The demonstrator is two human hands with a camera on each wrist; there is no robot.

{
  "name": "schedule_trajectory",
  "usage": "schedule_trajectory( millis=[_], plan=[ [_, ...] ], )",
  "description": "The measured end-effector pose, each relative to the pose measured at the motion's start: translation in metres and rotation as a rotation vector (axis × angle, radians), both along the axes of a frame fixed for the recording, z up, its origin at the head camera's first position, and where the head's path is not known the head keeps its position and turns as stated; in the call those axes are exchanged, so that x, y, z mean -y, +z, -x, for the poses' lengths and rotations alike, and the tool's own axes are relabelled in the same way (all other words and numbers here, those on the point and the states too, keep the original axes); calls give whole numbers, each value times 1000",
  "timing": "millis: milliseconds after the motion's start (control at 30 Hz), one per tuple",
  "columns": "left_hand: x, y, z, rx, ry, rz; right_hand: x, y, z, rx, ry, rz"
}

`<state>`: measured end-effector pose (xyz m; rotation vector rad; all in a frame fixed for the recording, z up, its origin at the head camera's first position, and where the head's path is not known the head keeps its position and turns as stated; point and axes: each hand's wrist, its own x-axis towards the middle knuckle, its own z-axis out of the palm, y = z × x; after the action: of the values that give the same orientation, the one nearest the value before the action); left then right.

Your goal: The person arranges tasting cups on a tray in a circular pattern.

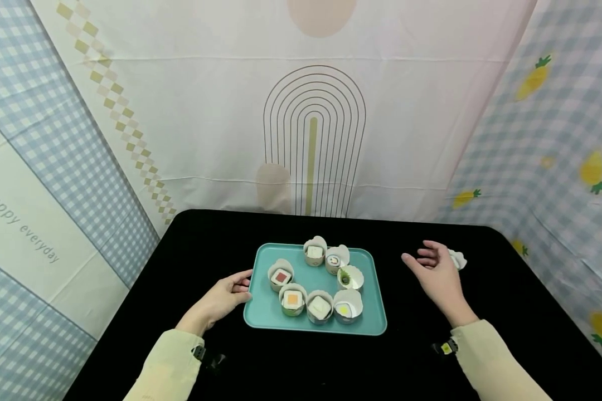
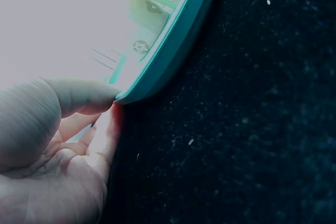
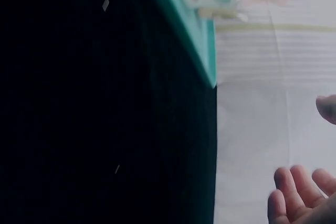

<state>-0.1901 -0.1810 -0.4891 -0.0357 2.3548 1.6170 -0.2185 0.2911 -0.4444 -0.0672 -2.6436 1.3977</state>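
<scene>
A teal rectangular tray (image 1: 262, 313) lies on the black table and carries several small paper cups. The cups hold little square pieces: one with a red patch (image 1: 281, 277), one with an orange patch (image 1: 293, 299), a plain pale one (image 1: 319, 307) and one with a yellow spot (image 1: 344, 310). Another cup (image 1: 350, 277) contains something green. At the tray's left edge my left hand (image 1: 223, 298) pinches the rim; the left wrist view shows the thumb (image 2: 86, 97) on top and fingers below. My right hand (image 1: 437, 274) hovers right of the tray, fingers loosely bent, holding nothing.
A white crumpled-looking item (image 1: 458, 259) lies behind my right hand, partly hidden by it. The black table (image 1: 301, 365) ends at a pale patterned curtain (image 1: 205, 122) at the back, with checked cloth (image 1: 542, 139) to either side.
</scene>
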Motion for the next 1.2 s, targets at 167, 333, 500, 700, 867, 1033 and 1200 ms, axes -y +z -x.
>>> schedule_trajectory(
  millis=[167,333,500,700,867,1033,1200],
  plan=[
    [0,-1,0,-6,6,7,-19,-8,2,-59,-98,-11],
    [1,-2,0,-3,7,6,-32,-14,8,-75,-256,11],
    [1,-1,0,1,6,4,-44,-17,13,4,-370,76],
    [1,-2,1,5,3,3,-56,-18,16,120,-349,164],
    [1,-2,1,4,4,6,-60,-21,19,151,-352,175],
    [1,-2,1,5,3,3,-64,-22,21,209,-309,225],
    [1,-2,1,6,4,1,-66,-29,23,279,-277,297]
  ],
)
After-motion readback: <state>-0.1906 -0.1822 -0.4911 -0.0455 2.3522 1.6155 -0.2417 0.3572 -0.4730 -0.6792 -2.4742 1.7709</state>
